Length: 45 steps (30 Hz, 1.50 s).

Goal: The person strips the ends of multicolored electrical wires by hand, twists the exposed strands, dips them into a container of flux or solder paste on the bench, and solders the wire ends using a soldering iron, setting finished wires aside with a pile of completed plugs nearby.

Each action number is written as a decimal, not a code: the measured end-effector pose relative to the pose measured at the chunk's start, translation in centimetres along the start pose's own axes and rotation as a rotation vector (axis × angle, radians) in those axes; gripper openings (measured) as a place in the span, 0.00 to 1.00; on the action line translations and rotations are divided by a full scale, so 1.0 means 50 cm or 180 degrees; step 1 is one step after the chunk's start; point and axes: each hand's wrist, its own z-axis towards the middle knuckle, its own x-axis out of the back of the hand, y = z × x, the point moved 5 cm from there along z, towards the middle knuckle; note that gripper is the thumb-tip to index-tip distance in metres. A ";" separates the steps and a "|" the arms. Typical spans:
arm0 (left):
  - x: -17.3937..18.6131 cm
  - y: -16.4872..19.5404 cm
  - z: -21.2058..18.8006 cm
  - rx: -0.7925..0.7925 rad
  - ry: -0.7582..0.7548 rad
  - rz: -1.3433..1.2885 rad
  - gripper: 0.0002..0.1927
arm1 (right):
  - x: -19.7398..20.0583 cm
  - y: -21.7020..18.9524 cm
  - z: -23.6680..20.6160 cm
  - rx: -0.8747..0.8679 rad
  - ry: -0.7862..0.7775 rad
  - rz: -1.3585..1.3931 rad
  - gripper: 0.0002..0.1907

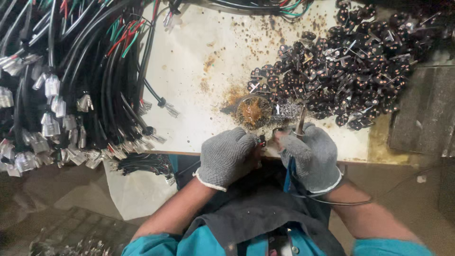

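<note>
At table edge | left hand (pixel 226 156) grip pinches small part (pixel 262 140) | right hand (pixel 310 154) grip clasps soldering iron (pixel 300 121)

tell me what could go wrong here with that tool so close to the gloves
1. The right hand holds a thin metal-tipped tool, possibly a soldering iron, close to the left hand; a slip could jab or burn through the knit glove.
2. The small tin of brown paste sits right at the hands; a knock could tip it.
3. The heaped black parts and the wire bundles crowd the sheet, so pieces may snag or fall.
</note>
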 end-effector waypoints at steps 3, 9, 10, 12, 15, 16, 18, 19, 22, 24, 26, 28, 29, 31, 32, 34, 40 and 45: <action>0.000 -0.003 0.003 0.0007 0.0022 0.0087 0.10 | -0.003 -0.012 0.000 0.0371 -0.0215 0.0136 0.09; 0.011 0.002 0.000 0.0042 0.0107 0.0103 0.10 | -0.025 0.019 -0.013 -0.1845 -0.1470 0.0977 0.03; 0.011 0.002 -0.002 0.0084 0.0073 0.0141 0.11 | -0.003 0.001 0.007 -0.1049 -0.0730 0.0568 0.05; 0.007 0.002 -0.008 0.0085 -0.0034 0.0107 0.10 | 0.027 -0.055 0.008 0.0509 0.0624 -0.0204 0.10; -0.001 -0.001 -0.012 -0.0029 -0.0071 0.0018 0.09 | -0.004 -0.039 -0.005 -0.0348 0.0663 -0.0243 0.09; -0.004 -0.005 -0.013 0.0000 -0.0045 0.0004 0.09 | -0.013 -0.028 -0.011 -0.0629 0.0721 0.0231 0.07; -0.012 -0.012 -0.016 0.0050 -0.0038 -0.0050 0.09 | -0.023 -0.002 -0.029 -0.1238 0.0819 0.1162 0.05; -0.014 -0.016 -0.017 0.0060 -0.0029 -0.0076 0.09 | -0.036 0.023 -0.042 -0.1936 0.0803 0.2327 0.08; -0.015 -0.021 -0.018 0.0019 -0.0021 -0.0187 0.10 | -0.072 0.043 -0.062 -0.3171 0.0751 0.5007 0.16; -0.010 -0.020 -0.016 0.0003 -0.0059 -0.0283 0.10 | -0.078 0.036 -0.045 -0.2957 0.0741 0.5648 0.13; 0.001 -0.016 -0.009 -0.0016 -0.0135 -0.0390 0.12 | -0.032 0.013 -0.010 -0.1146 0.0584 0.3064 0.11; 0.014 -0.011 -0.003 -0.0036 -0.0322 -0.0461 0.11 | -0.030 0.001 0.001 -0.1055 0.0391 0.2935 0.12; 0.023 -0.010 0.000 -0.0062 -0.0400 -0.0483 0.11 | -0.046 0.010 -0.004 -0.1822 0.0266 0.4098 0.15; 0.050 -0.015 -0.006 -0.0054 -0.0554 -0.0950 0.17 | -0.051 0.008 -0.008 -0.2461 0.0009 0.4612 0.16; 0.066 -0.019 -0.013 -0.0058 -0.0627 -0.1187 0.21 | -0.039 0.007 -0.004 -0.2275 -0.0063 0.3968 0.16; 0.100 -0.036 -0.024 -0.0015 -0.0818 -0.1039 0.25 | -0.008 0.004 0.019 -0.1338 0.0125 0.2532 0.12; 0.212 -0.008 0.078 0.0376 -0.0851 0.0282 0.13 | -0.012 0.037 -0.013 -0.2063 0.1210 0.4015 0.16; 0.315 0.103 0.271 -0.1044 0.1273 0.1678 0.30 | -0.056 0.049 -0.045 -0.3256 0.0686 0.4270 0.18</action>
